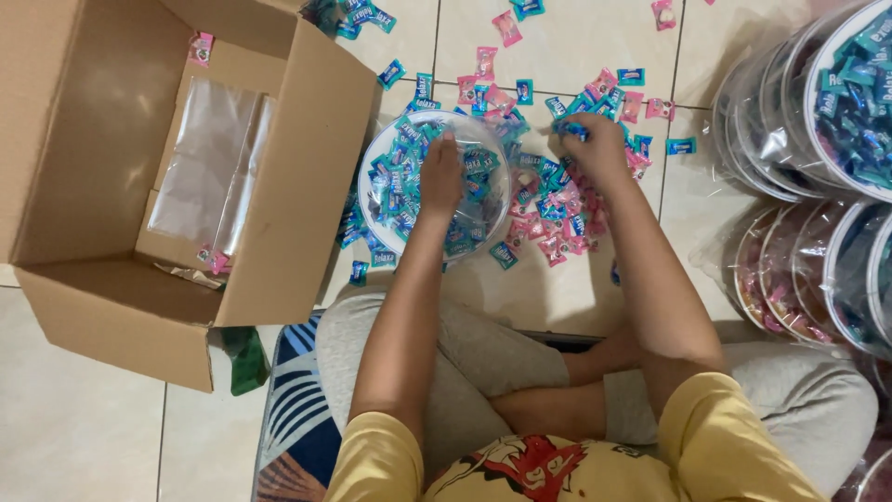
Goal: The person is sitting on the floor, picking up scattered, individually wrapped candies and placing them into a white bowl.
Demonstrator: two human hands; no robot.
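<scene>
Seen from above, the person sits cross-legged on the tiled floor [74,437], both bare arms stretched forward and away from the body. The left hand [440,177] reaches straight out and lies palm down inside a clear round tub [372,172], fingers together and pointing far, resting on the heap of teal-wrapped sweets [400,181] that fills it; whether the fingertips pinch anything underneath cannot be told. The right arm angles inward from the right shoulder, and the right hand [587,141] sits at the far edge of a loose pile of pink and teal sweets [553,218] spread on the floor just right of the tub. Its fingers are curled narrow, closed around a teal-wrapped sweet [569,128] at the fingertips. The tub's right rim touches the loose pile, so the two hands work close beside each other with only the rim between. To the left, an open cardboard box [121,307] stands just beside the tub, its flap nearly meeting the tub's left rim; a clear plastic sheet [209,158] lies in its bottom. At the right edge, stacked clear tubs [808,186] of sweets crowd the floor, leaving a strip of bare tile between them and the right forearm. More sweets lie scattered on the far tiles.
</scene>
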